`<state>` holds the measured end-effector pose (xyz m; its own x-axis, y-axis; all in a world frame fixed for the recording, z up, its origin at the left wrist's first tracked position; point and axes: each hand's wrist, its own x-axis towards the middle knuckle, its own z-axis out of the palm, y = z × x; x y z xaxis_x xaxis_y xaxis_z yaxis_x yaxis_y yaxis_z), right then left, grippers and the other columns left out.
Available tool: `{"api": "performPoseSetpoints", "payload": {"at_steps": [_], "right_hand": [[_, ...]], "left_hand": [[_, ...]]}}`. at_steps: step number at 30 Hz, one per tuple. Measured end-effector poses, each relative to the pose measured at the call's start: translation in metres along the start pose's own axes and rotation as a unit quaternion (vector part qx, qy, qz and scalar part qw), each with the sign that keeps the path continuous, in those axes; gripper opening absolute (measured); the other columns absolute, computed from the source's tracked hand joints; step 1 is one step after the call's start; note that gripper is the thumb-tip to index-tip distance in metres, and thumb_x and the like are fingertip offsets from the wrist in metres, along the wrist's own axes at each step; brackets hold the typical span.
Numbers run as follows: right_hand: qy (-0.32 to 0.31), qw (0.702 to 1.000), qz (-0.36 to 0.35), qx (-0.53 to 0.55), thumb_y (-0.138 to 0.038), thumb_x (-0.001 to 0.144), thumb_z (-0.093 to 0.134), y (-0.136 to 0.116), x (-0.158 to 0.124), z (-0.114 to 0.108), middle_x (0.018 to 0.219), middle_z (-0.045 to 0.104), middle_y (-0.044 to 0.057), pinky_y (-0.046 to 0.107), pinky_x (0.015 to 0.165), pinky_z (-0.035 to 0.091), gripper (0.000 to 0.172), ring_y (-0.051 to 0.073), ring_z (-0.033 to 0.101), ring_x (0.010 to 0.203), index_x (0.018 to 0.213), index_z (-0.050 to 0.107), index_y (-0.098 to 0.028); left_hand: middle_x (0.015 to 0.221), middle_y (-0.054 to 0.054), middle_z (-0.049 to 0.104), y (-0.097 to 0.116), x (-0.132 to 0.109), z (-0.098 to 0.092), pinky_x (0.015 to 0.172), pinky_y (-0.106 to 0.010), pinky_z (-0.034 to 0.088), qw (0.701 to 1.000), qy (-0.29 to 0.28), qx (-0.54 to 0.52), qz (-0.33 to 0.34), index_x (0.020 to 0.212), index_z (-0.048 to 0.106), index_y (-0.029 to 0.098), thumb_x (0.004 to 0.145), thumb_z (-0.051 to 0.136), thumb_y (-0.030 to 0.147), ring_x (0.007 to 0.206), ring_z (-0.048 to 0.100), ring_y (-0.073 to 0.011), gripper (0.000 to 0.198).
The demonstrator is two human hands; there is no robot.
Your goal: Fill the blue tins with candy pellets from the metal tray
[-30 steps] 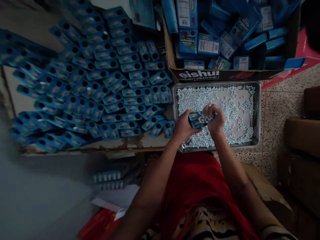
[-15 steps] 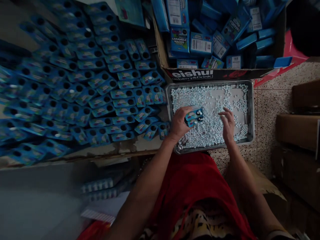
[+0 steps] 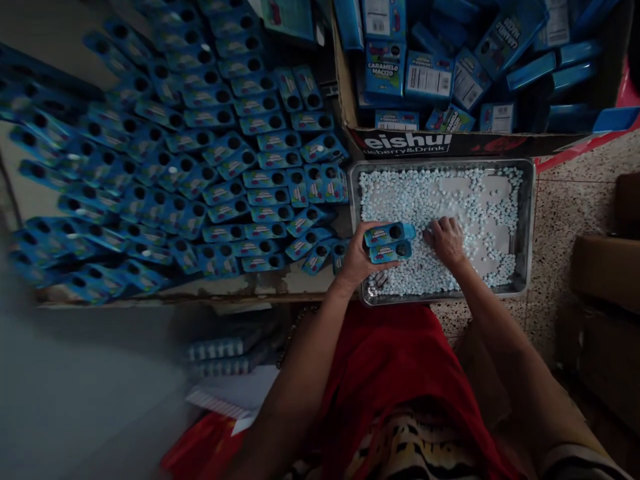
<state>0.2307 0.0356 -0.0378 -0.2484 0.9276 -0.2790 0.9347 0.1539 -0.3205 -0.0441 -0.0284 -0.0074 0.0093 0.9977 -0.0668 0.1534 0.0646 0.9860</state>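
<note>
Floor point(image 3: 513, 312) shows at four o'clock; left fingers point(image 3: 369, 227) hug two boxes point(image 3: 384, 235) by the sides, best since they'd probably squash; right fingers point(image 3: 444, 225) curl, catch hidden.

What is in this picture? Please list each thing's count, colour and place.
Metal tray: one, grey, right of centre
Pellets: uncountable, white and pale blue, in the tray
Held boxes: two, blue, above the tray's left part
Table: one, whitish, left
Table boxes: dozens, blue, on the table
Carton: one, black front, beyond the tray
Carton boxes: many, blue, inside the carton
Brown boxes: several, brown, right edge
Red garment: one, red, bottom centre
Papers: count unclear, white, lower left
Floor: one, beige, right
Left hand: one, holding the held boxes
Right hand: one, curled over the pellets
</note>
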Motion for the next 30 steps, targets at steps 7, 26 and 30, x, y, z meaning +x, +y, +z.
{"api": "performPoseSetpoints", "payload": {"at_steps": [7, 26, 30], "right_hand": [[0.025, 0.808, 0.206, 0.551, -0.072, 0.094, 0.062, -0.016, 0.008, -0.049, 0.080, 0.069, 0.004, 0.032, 0.062, 0.047, 0.046, 0.021, 0.063, 0.070, 0.084, 0.062, -0.027], [0.115, 0.611, 0.140, 0.770, -0.077, 0.091, 0.077, -0.112, 0.026, -0.058, 0.067, 0.040, -0.004, 0.036, 0.078, 0.056, 0.068, 0.018, 0.048, 0.067, 0.069, 0.034, -0.028], [0.112, 0.585, 0.211, 0.775, -0.065, 0.090, 0.080, -0.053, 0.020, -0.059, 0.068, 0.049, -0.004, 0.032, 0.068, 0.057, 0.061, 0.016, 0.052, 0.067, 0.069, 0.037, -0.028]], "left_hand": [[0.136, -0.010, 0.075, 0.013, -0.007, -0.004, 0.102, -0.043, 0.067, 0.999, 0.009, 0.039, -0.015, 0.138, 0.061, 0.028, 0.073, 0.102, 0.053, 0.119, 0.079, -0.0292, 0.081], [0.119, -0.005, 0.076, 0.008, -0.001, 0.014, 0.097, -0.040, 0.061, 0.988, 0.003, 0.128, -0.085, 0.129, 0.063, 0.025, 0.057, 0.107, 0.033, 0.109, 0.076, -0.0299, 0.085], [0.130, -0.009, 0.074, 0.004, -0.002, 0.019, 0.105, -0.042, 0.062, 0.996, 0.009, 0.070, -0.058, 0.131, 0.063, 0.025, 0.058, 0.108, 0.032, 0.119, 0.075, -0.0311, 0.086]]}}
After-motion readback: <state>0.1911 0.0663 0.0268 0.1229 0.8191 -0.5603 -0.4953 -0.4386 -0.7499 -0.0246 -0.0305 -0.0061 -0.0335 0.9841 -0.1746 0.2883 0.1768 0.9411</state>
